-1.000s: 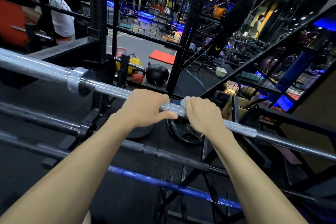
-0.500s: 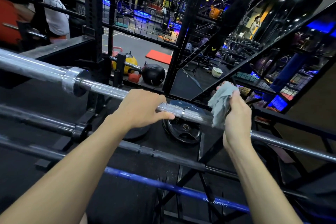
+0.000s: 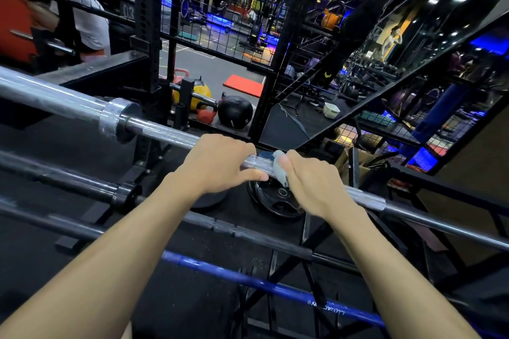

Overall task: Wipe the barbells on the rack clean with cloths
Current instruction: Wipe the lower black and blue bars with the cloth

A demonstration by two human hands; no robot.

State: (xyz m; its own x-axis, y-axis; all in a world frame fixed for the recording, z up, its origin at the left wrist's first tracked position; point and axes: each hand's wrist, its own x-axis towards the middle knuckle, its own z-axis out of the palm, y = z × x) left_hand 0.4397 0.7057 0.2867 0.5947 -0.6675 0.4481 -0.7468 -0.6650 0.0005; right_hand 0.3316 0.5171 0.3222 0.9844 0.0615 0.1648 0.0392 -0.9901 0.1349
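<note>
A silver barbell [image 3: 165, 132] runs across the view from upper left to lower right, its collar at the left. My left hand [image 3: 217, 165] grips its knurled shaft near the middle. Just to the right, my right hand [image 3: 311, 184] wraps a pale grey cloth [image 3: 279, 166] around the same shaft; only a fold of the cloth shows beside the thumb. A darker barbell [image 3: 68, 181] lies below it, and a blue bar [image 3: 248, 281] lower still.
Black rack uprights [image 3: 150, 36] and wire mesh stand behind the bars. Weight plates [image 3: 272, 201], a black medicine ball [image 3: 235, 111], a red kettlebell and a yellow ball lie on the floor beyond. A person in a white shirt is at far left.
Half a second ago my right hand held the cloth lifted off the bar. It has come back down and wrapped the cloth on the shaft next to my left hand, which stayed put.
</note>
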